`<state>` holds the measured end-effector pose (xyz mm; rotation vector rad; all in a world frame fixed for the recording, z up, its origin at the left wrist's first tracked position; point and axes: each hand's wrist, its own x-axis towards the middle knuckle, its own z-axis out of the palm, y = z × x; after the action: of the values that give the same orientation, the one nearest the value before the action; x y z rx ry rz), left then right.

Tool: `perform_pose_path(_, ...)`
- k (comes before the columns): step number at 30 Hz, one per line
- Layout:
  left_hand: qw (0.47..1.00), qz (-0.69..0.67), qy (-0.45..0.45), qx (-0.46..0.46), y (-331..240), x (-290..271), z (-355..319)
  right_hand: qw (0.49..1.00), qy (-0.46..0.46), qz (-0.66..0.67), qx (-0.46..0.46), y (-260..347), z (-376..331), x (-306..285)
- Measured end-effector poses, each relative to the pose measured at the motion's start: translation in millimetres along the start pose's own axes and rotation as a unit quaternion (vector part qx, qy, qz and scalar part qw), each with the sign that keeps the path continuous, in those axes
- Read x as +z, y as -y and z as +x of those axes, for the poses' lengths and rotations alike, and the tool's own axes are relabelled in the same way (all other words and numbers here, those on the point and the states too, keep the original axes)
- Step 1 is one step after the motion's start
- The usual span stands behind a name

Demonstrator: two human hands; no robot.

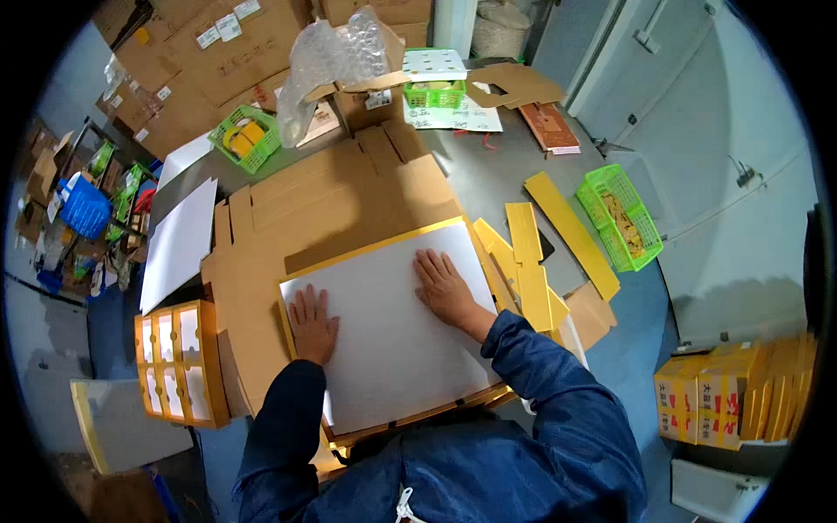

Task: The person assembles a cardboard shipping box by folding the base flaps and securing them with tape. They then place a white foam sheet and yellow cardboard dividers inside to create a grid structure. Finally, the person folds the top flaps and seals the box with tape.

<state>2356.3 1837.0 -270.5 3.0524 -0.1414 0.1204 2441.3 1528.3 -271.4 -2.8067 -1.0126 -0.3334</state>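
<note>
A large white sheet (392, 349) lies over a yellow-edged panel (375, 247) in front of me, on top of flattened brown cardboard (340, 192). My left hand (312, 326) rests flat near the sheet's left edge, fingers stretched out. Toward the upper right of the same sheet, my right hand (445, 286) also lies palm down with its fingers extended. Neither hand holds anything. What lies beneath the sheet is mostly hidden.
Yellow strips (527, 261) and a long yellow board (571, 234) lie to the right, beside a green basket (621, 216) of small yellowish pieces. A yellow drawer unit (180, 364) stands at left. Bubble wrap (327, 65) and another green basket (248, 139) sit at the back.
</note>
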Motion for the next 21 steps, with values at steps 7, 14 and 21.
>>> perform_pose_path(7, 0.998, 0.000, 0.060, -0.002, -7, 21, -3, 0.995, 0.035, 0.080, 0.044, 23, -12, 14)
perform_pose_path(14, 0.999, 0.016, 0.028, -0.003, 0, -8, 42, 0.993, 0.059, 0.094, 0.035, 15, -6, 16)
perform_pose_path(21, 0.996, -0.012, 0.079, -0.049, 64, 2, 102, 0.950, -0.109, 0.284, 0.068, -9, -61, -108)
